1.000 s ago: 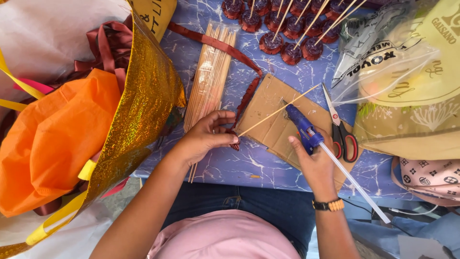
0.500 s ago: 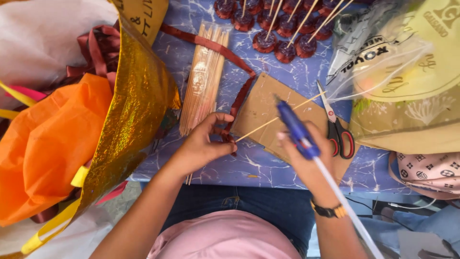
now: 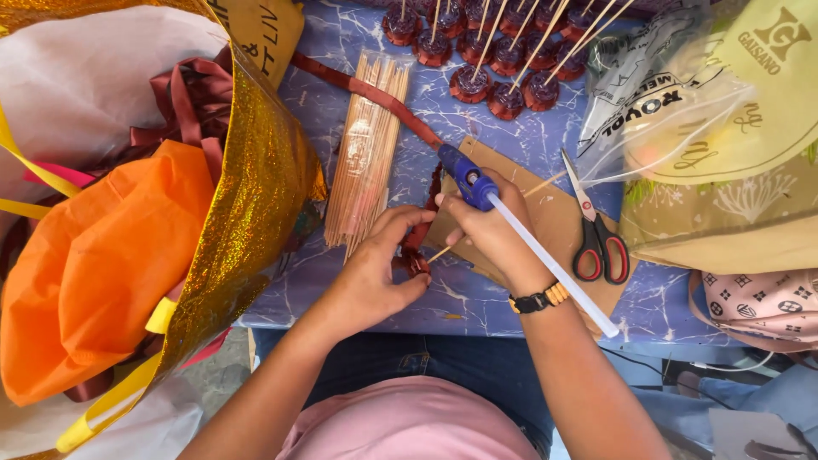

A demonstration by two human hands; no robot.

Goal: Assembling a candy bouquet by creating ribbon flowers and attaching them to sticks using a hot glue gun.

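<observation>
My right hand (image 3: 490,234) grips a blue glue gun (image 3: 466,177) with a long white glue stick (image 3: 554,268) trailing out behind it. Its nozzle points down and left toward a dark red ribbon (image 3: 417,243). My left hand (image 3: 375,273) pinches a small folded piece of that ribbon at the end of a thin wooden skewer (image 3: 537,185). The skewer lies across a brown cardboard sheet (image 3: 558,226) on the blue marbled table (image 3: 511,140). Both hands nearly touch over the cardboard's left edge.
A clear pack of wooden skewers (image 3: 366,153) lies left of my hands. Red-handled scissors (image 3: 596,230) rest on the cardboard. Several dark red ribbon roses on sticks (image 3: 503,60) stand at the back. A gold foil bag (image 3: 247,196) with orange paper (image 3: 94,264) fills the left; plastic bags (image 3: 716,128) crowd the right.
My right hand has swung the glue gun from the right side of the cardboard over to the left, bringing its nozzle to the ribbon piece in my left hand.
</observation>
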